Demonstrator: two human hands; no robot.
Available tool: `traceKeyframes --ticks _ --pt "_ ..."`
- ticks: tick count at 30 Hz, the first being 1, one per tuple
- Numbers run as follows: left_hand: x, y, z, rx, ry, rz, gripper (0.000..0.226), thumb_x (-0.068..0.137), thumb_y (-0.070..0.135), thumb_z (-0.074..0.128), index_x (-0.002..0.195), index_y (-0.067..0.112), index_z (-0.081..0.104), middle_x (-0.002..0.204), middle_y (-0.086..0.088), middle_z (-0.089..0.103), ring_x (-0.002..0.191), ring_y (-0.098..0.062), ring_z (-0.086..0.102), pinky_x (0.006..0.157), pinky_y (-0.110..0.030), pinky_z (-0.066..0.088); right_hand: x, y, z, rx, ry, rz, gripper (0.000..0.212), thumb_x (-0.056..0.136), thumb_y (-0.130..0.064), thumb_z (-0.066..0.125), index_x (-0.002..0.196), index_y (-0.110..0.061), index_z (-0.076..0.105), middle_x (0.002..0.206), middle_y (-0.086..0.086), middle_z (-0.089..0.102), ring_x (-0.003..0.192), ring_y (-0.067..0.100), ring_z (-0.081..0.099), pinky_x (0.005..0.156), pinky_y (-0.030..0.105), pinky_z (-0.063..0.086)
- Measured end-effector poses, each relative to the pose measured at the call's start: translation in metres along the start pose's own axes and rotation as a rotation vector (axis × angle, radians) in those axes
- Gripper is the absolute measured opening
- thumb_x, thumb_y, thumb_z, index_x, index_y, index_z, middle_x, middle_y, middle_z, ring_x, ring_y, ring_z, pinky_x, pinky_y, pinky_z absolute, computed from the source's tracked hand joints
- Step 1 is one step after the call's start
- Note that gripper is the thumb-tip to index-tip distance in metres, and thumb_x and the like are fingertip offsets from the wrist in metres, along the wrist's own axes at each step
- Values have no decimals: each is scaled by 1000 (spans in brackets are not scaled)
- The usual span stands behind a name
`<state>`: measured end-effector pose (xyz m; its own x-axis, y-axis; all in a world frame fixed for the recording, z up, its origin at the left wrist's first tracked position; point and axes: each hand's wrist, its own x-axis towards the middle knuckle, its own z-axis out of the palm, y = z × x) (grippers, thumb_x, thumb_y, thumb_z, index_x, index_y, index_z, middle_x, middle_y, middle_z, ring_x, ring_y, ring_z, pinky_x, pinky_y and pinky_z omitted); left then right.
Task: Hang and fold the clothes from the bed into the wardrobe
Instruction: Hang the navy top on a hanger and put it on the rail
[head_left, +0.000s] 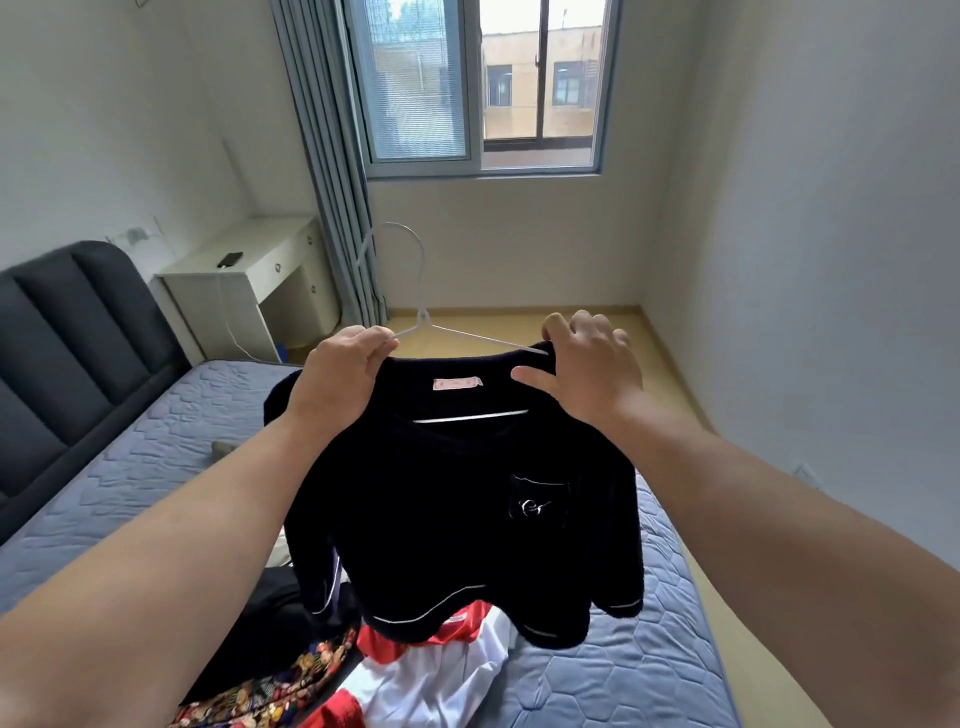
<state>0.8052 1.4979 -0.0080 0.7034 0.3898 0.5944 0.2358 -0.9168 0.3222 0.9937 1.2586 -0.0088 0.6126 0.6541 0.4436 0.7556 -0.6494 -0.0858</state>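
The left hand (343, 364) pinches the top (457, 499) at one shoulder; the right hand (587, 364) grips the other, over the hanger (415, 317). The top hangs above the bed (156, 441). It looks soft, light and limp, best held at the shoulders.

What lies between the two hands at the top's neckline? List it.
Head view: between left hand and right hand run the white hanger and the black top's collar with its pink label.

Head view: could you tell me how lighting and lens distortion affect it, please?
Head view: daylight comes from the window, slightly overexposed; the wide lens bows the walls and stretches the forearms; the dark top loses fabric detail; the white hanger is faint against the wall.
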Motion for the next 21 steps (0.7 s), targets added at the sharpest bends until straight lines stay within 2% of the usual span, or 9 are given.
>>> traceKeyframes --ticks 2,4,7,10,13,15,18,21 --pt "0 3 1 -13 3 24 22 102 26 58 107 11 73 88 -4 64 84 -29 63 81 -43 53 1 -2 3 -53 -49 -27 62 88 -75 48 112 -18 55 108 5 58 106 30 54 91 42 39" --pt "1 3 2 -16 5 32 21 101 26 60 107 11 74 88 -4 65 84 -29 63 80 -42 54 1 -2 9 12 -82 -17 55 93 -71 46 103 -17 54 100 5 66 97 31 61 81 39 39" --pt "1 -2 2 -27 8 1 22 101 28 60 105 12 74 89 -5 65 85 -26 62 80 -40 53 1 5 12 183 -99 11 49 98 -63 45 100 -15 54 88 7 67 83 35 62 68 37 46" --pt "1 -10 2 -55 13 -75 29 99 41 60 103 15 71 95 -1 66 91 -20 60 80 -33 47 1 7 11 323 -37 -36 40 101 -53 49 101 -15 60 86 7 67 81 36 61 70 40 52" --pt "-5 -21 4 -44 -6 -165 43 94 62 56 102 21 66 94 6 62 88 -16 57 84 -39 47 5 3 12 381 32 -32 35 101 -50 51 99 -17 63 89 5 69 81 34 60 69 38 50" --pt "-15 -31 5 1 -71 -250 47 93 70 48 106 27 62 95 9 61 90 -16 54 91 -45 41 7 4 12 388 34 -11 33 101 -50 51 98 -20 63 90 3 70 82 33 60 71 38 50" --pt "-35 -56 8 12 -133 -349 49 98 67 40 112 25 59 107 1 63 103 -27 58 95 -49 41 7 15 11 418 44 62 30 101 -49 52 96 -21 61 90 2 68 84 33 59 75 41 51" --pt "-46 -69 10 -175 -73 -376 39 101 55 43 114 24 62 111 -1 62 107 -25 57 90 -39 43 6 24 14 383 65 126 31 102 -47 49 96 -19 60 89 1 64 85 33 58 76 42 50"
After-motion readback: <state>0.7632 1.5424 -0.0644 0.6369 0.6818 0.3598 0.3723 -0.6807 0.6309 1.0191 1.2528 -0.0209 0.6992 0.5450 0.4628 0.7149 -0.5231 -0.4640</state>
